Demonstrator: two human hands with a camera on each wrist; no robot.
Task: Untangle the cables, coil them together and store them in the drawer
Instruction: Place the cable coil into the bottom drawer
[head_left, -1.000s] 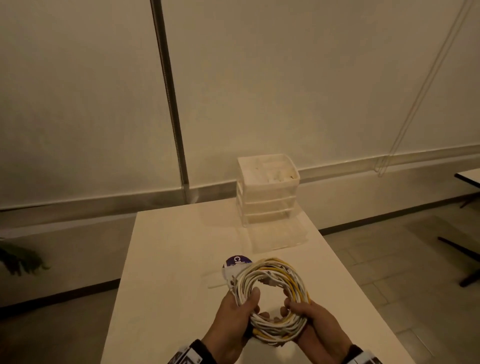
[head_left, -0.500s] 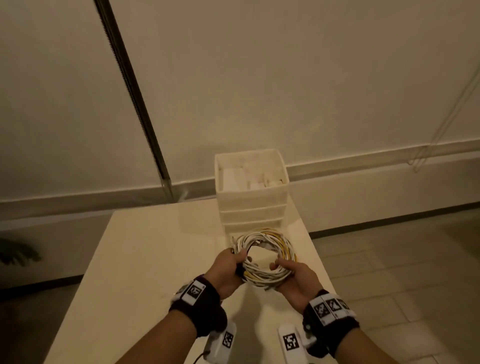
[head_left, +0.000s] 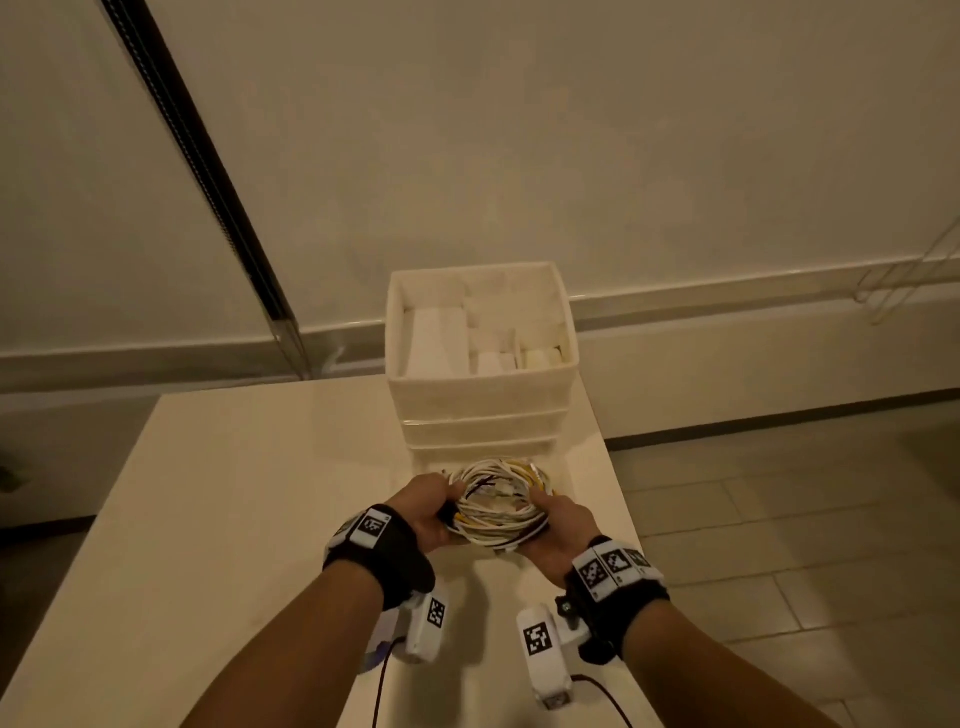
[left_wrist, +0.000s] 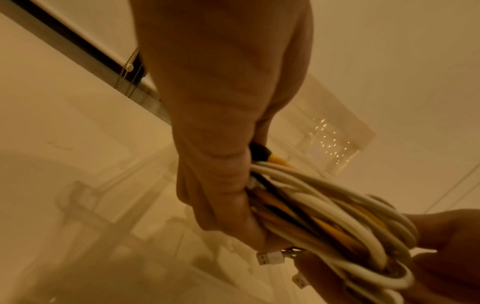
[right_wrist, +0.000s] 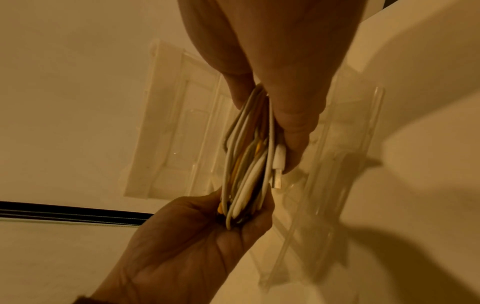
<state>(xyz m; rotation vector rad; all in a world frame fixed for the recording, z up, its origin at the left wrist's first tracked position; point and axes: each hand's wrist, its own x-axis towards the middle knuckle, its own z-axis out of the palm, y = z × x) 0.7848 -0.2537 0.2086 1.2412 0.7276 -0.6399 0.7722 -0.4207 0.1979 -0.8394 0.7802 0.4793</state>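
A coil of white and yellow cables (head_left: 498, 506) hangs between my two hands, just over the clear bottom drawer (head_left: 571, 462) that is pulled out from the white drawer unit (head_left: 483, 410). My left hand (head_left: 428, 504) grips the coil's left side and my right hand (head_left: 556, 517) grips its right side. In the left wrist view, my left hand (left_wrist: 228, 195) is wrapped round the cable coil (left_wrist: 337, 207), and a white USB plug (left_wrist: 270, 258) sticks out below. In the right wrist view, my right hand (right_wrist: 283, 115) pinches the cable coil (right_wrist: 246, 164) above the clear drawer (right_wrist: 340, 164).
The drawer unit stands at the back right of a white table (head_left: 234, 519); its top tray (head_left: 395, 332) holds white boxes. The table's right edge (head_left: 618, 499) is close to my right hand, with tiled floor beyond. A purple and white packet (head_left: 375, 657) lies under my left forearm.
Both hands have carried the coil forward from the table's near part to just over the pulled-out drawer. The view has come closer to the drawer unit.
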